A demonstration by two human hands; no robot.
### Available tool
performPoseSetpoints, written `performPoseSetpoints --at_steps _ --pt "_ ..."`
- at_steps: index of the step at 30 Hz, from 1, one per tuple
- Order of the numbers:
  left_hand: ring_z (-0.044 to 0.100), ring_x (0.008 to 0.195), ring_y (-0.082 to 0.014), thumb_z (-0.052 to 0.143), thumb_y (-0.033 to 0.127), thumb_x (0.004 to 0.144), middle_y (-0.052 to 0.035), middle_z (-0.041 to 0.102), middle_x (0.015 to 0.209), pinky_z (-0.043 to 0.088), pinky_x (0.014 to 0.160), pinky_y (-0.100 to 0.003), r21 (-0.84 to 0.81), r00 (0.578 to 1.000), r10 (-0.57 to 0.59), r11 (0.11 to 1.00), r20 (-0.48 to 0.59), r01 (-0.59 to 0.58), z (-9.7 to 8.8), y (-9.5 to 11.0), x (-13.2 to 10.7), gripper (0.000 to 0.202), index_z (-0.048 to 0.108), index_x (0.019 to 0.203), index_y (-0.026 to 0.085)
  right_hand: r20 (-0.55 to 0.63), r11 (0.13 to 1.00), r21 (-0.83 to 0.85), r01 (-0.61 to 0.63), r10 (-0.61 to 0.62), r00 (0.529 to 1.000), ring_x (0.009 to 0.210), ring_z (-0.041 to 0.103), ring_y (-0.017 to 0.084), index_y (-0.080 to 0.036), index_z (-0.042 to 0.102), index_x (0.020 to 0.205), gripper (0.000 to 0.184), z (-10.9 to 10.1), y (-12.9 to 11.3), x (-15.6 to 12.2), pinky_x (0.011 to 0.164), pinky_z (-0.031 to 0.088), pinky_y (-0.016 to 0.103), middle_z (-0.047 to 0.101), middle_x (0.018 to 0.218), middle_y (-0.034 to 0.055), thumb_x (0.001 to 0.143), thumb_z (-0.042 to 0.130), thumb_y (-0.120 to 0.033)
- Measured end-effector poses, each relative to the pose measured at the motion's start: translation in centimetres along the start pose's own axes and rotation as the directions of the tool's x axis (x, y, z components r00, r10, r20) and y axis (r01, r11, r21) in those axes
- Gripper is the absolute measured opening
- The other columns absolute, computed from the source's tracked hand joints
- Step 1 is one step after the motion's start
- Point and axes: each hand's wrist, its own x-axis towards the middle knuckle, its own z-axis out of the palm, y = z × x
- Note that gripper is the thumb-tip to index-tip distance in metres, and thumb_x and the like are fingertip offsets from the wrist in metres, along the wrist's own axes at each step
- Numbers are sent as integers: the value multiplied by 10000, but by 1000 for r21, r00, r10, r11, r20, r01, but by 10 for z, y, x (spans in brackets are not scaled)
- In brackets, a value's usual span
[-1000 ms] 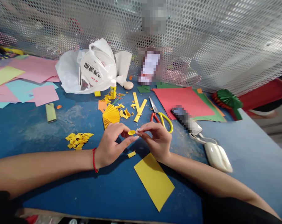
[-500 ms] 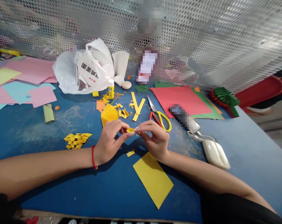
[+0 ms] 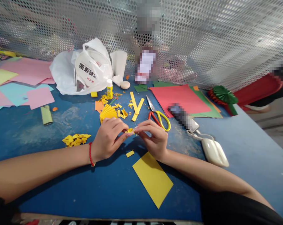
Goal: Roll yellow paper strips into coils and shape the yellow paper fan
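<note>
Between my fingertips is a small curled piece of yellow paper [image 3: 130,130]. My left hand [image 3: 108,137], with a red cord at the wrist, pinches its left end. From the other side my right hand [image 3: 154,137] grips it with thumb and fingers. Just beyond my left hand lies a pleated yellow paper fan [image 3: 107,112], partly covered by that hand. Below the hands rest a small yellow strip [image 3: 130,153] and a larger yellow sheet [image 3: 153,179]. To the left is a heap of folded yellow pieces [image 3: 76,140].
Scissors [image 3: 159,115] with red and yellow handles lie beyond my right hand, near yellow strips [image 3: 136,107]. A glue bottle [image 3: 109,89] stands before a white plastic bag [image 3: 82,68]. Red paper [image 3: 179,98], a phone [image 3: 145,65] and a white power bank [image 3: 215,152] sit around.
Both hands stay pinched on the small yellow piece, which has tilted slightly and shows more of its curled inside. The whole view has shifted a little.
</note>
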Motion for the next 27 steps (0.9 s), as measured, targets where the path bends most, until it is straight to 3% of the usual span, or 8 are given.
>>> performPoseSetpoints --at_steps 7,11,15,27 --pt "553 862 -237 410 293 1026 -40 638 889 371 800 -401 79 996 0 997 90 -7 0 0 2 171 565 964 259 7 1000 -5 -6 6 1000 761 677 132 -264 750 927 204 1 -1 -1 686 579 279 703 845 15 890 642 -95" --pt "538 881 -205 404 229 1043 -41 623 914 359 819 -365 68 995 -17 998 94 10 0 2 2 167 559 991 192 -10 1000 -11 -21 21 1000 729 672 139 -259 758 903 176 2 -3 1 659 578 287 697 814 17 878 653 -120" --pt "527 870 -197 451 275 1038 -42 604 898 356 813 -348 61 997 -11 998 73 7 1 1 1 153 548 987 169 -26 1000 -9 -30 30 999 726 672 141 -254 760 890 165 3 -4 2 664 580 293 696 799 16 870 660 -124" --pt "506 831 -201 365 236 1050 -34 565 844 363 780 -369 41 994 -35 999 101 31 2 2 3 219 510 889 206 -5 999 16 -44 44 999 736 671 140 -245 758 890 210 3 -2 0 665 569 290 692 813 18 849 648 -71"
